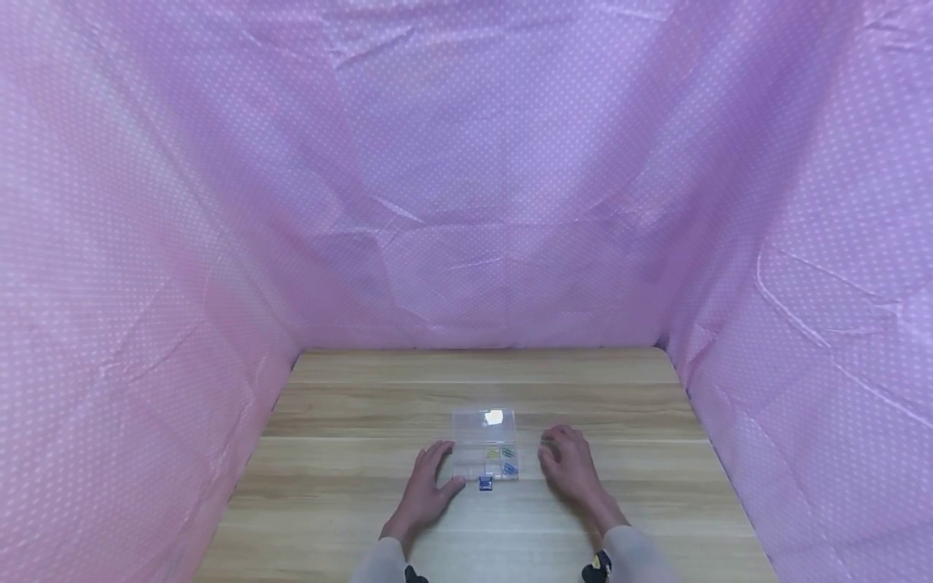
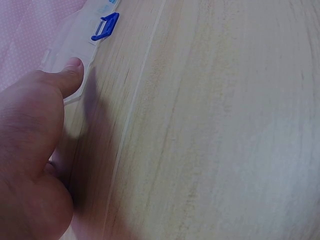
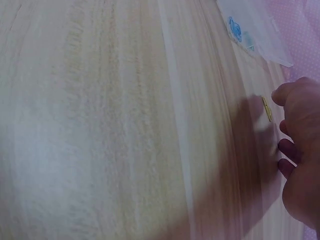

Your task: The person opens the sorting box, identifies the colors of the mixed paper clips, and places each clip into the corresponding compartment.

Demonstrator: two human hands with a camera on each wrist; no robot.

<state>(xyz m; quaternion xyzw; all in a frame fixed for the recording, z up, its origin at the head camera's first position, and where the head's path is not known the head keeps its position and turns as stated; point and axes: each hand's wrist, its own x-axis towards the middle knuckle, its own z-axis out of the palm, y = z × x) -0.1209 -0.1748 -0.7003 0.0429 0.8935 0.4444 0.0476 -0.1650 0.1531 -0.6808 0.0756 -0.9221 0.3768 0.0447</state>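
Observation:
A clear plastic compartment box [image 1: 469, 461] lies on the table with its clear lid [image 1: 472, 426] folded back and a blue latch [image 1: 486, 484] at its front. My left hand [image 1: 428, 491] holds the box's left end, fingers at the side and thumb [image 2: 74, 75] over the front corner. Small yellow clips [image 1: 492, 454], green clips [image 1: 509, 453] and blue clips [image 1: 509, 470] sit in the right-hand compartments. Right of the box, my right hand [image 1: 572, 467] hovers close over the table with loosely curled fingers. A thin yellow piece [image 3: 267, 109] lies just beside its fingertips in the right wrist view.
The wood-grain table [image 1: 350, 405] carries the box near its middle. Pink dotted cloth [image 1: 466, 283] hangs behind the table and along both sides. Dark bands or devices show at both wrists, below pale sleeves [image 1: 630, 551].

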